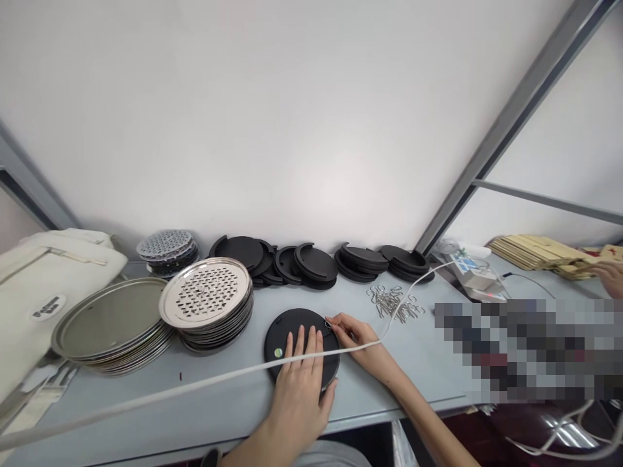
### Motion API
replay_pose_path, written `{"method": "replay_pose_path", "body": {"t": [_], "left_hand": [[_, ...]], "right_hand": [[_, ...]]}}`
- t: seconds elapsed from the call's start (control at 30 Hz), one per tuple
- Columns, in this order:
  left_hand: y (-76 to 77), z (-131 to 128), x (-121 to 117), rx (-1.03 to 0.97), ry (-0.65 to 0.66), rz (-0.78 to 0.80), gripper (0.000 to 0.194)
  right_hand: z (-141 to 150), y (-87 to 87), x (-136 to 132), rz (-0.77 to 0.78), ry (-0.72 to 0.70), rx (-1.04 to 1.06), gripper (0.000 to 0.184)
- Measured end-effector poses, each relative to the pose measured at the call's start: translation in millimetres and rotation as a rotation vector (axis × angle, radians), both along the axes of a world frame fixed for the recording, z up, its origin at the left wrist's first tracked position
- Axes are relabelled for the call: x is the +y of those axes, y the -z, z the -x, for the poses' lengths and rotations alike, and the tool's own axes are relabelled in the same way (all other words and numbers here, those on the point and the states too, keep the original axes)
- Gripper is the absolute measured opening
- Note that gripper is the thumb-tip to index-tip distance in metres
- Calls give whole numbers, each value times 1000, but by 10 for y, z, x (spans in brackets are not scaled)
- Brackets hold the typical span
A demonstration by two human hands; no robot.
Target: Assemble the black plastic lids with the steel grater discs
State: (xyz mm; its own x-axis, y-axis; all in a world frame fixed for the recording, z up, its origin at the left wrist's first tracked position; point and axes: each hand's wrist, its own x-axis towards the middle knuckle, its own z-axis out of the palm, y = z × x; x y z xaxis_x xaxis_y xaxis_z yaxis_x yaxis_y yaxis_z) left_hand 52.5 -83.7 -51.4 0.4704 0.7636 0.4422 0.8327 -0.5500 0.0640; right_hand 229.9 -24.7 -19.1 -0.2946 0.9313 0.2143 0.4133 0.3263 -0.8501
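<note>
My left hand (302, 373) lies flat on a round black disc (285, 331), its fingers stretched out and spread. The disc rests on the table near the front edge and bears a small green-and-yellow round sticker (278, 353). At the disc's upper right edge, my right hand (357, 337) pinches a small bent metal hook (328, 323), partly hidden by the fingertips. Up and to the right of this hand, a loose heap of similar metal hooks (395, 303) lies on the table. A white cable (214, 379) hangs across the view in front of both hands.
Stacked perforated metal discs (207, 295) and wide metal plates (111, 324) stand on the left beside a cream bag (29, 285). Black round holders (316, 264) line the wall. At right are a white device (474, 275), wooden boards (528, 250) and another person's hand (610, 277).
</note>
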Motion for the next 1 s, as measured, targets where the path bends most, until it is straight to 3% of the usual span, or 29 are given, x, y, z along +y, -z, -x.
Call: {"method": "replay_pose_path", "body": {"t": [0.33, 0.6, 1.0], "left_hand": [[-19, -12, -12, 56, -27, -39, 70], [-31, -12, -28, 57, -39, -64, 70], [-68, -21, -33, 74, -59, -138, 60]], "right_hand": [[32, 90, 18, 45, 23, 27, 29], [18, 153, -23, -13, 56, -2, 24], [52, 101, -53, -44, 41, -52, 15]]}}
